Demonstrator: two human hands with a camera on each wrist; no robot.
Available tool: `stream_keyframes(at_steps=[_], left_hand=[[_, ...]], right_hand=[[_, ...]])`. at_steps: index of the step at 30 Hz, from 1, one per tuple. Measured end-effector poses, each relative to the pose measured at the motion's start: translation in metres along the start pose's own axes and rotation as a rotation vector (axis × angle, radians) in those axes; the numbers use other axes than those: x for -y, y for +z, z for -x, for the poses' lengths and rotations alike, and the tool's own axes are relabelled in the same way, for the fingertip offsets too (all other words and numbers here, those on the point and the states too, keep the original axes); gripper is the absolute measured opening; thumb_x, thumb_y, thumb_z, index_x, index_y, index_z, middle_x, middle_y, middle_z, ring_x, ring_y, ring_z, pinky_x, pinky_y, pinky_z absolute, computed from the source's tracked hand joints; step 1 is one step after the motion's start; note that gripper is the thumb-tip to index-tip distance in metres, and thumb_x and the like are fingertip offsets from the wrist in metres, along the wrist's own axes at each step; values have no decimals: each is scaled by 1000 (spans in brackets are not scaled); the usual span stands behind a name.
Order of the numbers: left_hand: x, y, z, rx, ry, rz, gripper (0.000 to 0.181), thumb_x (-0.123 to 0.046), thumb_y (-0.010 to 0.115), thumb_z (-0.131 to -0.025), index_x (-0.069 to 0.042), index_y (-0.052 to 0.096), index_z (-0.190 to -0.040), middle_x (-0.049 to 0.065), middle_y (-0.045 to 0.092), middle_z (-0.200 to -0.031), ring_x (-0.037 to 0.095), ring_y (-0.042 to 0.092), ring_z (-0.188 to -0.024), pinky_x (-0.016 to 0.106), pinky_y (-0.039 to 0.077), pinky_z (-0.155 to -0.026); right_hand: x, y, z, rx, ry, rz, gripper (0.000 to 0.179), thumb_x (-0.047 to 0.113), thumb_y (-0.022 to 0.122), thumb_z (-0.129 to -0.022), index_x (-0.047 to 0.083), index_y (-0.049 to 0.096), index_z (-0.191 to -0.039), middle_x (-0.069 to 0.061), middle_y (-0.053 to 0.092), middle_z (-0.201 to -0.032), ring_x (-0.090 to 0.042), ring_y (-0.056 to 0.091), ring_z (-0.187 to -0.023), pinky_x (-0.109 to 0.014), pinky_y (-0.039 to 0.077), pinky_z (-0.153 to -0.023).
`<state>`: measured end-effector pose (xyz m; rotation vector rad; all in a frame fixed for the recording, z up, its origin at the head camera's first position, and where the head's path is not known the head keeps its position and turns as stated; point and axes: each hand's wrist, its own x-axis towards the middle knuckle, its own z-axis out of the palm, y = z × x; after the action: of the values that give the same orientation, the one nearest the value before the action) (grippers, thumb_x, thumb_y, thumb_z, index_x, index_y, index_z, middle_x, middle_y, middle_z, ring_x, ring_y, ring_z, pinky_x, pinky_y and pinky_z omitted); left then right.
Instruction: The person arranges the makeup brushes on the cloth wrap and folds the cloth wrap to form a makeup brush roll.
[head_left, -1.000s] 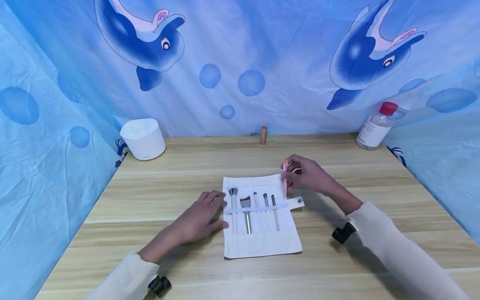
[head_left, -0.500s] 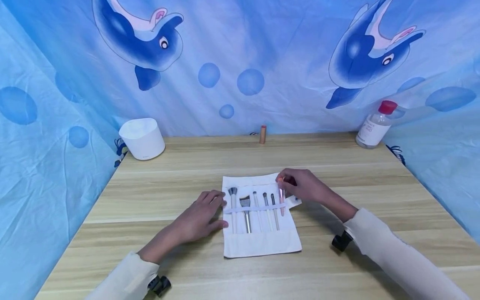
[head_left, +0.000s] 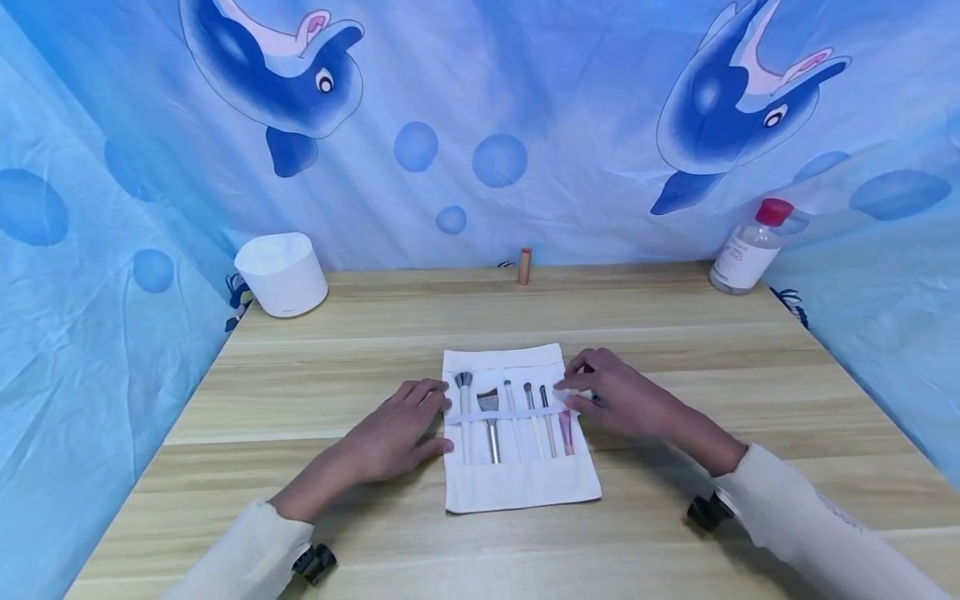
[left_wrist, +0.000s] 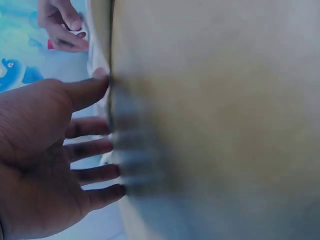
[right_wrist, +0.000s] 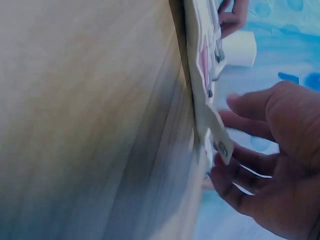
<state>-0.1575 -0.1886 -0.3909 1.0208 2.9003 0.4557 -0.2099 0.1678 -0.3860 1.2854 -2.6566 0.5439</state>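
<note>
A white fabric brush roll (head_left: 517, 487) lies unfolded on the table, with several makeup brushes in a row under its elastic band. Among them are a flat-headed brush (head_left: 491, 425) and, at the far right, a pink brush (head_left: 566, 433) whose upper part is hidden by my fingers. My left hand (head_left: 401, 433) rests with spread fingers at the roll's left edge. At the right edge, my right hand (head_left: 622, 392) has its thumb and fingers apart, its fingertips over the top of the pink brush. In the right wrist view the snap strap (right_wrist: 220, 135) sticks up beside those fingers.
A white rounded container (head_left: 281, 275) stands at the table's back left. At the back middle is a small copper-coloured tube (head_left: 524, 267). A clear bottle with a red cap (head_left: 750, 250) stands at the back right, before a blue dolphin-print curtain (head_left: 495, 83).
My right hand has brought the pink brush down, slid it under the elastic band and let go of it. My left hand has stayed at the roll's left edge.
</note>
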Motion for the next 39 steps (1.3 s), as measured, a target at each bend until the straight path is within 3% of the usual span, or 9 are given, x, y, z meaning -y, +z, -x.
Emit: stream_keyframes(at_steps=[5,8,13,16,21,24,27,30,39], left_hand=[[11,-13,-15,-72,102,-41,30,-11,65,-97,3,60,-123,22,50,-138,37,49,-125,50,46,-101],[20,-18,-29,-102,135,-117,37,-3,59,-98,4,54,-134,22,47,-145,38,46,-131,50,44,-105],[31,-19,-38,92,100,-171,46,-1,48,-102,4,43,-148,20,36,-156,43,34,-142,54,35,-111],[32,-15,-33,111,85,-180,39,-5,56,-101,5,52,-138,21,47,-146,41,45,-132,51,43,-104],[30,-6,-15,-41,115,-220,23,-11,74,-91,-4,61,-108,13,54,-113,27,53,-100,41,52,-81],[20,-3,0,-64,140,-220,21,-14,75,-91,-6,61,-104,11,55,-114,24,54,-102,38,53,-81],[6,-2,8,-73,200,-267,16,-15,72,-93,-7,61,-102,7,57,-111,20,56,-97,36,54,-78],[-8,-2,7,-84,227,-290,11,-17,67,-96,-11,58,-98,0,54,-96,15,52,-83,33,52,-68],[-14,0,-6,-143,-85,81,16,-8,62,-96,-16,55,-84,-10,49,-70,8,47,-65,25,43,-60]], right_hand=[[36,3,-4,-46,-41,207,20,21,71,-94,16,72,-113,-5,64,-116,-26,54,-111,-49,42,-96],[69,14,-8,-15,-132,284,28,26,70,-93,21,68,-120,-3,62,-123,-26,52,-118,-52,38,-101],[120,40,-7,148,-388,163,48,39,57,-101,25,50,-146,0,48,-147,-20,45,-129,-41,40,-106],[132,48,-2,188,-455,156,46,46,49,-103,26,50,-145,6,51,-142,-16,48,-122,-36,41,-100],[104,32,14,162,-269,180,33,43,63,-97,23,64,-122,9,60,-109,-12,54,-103,-35,45,-95],[75,21,27,137,-126,187,30,37,74,-90,21,64,-113,8,58,-100,-9,54,-92,-33,49,-87],[54,13,36,129,-34,170,26,26,76,-90,21,64,-112,6,56,-106,-7,52,-92,-29,52,-80],[44,8,39,97,-38,167,25,8,71,-90,17,62,-113,3,57,-110,-10,56,-97,-30,55,-80],[31,6,28,24,29,60,53,-16,61,-81,20,59,-119,8,52,-88,-6,48,-68,-21,45,-61]])
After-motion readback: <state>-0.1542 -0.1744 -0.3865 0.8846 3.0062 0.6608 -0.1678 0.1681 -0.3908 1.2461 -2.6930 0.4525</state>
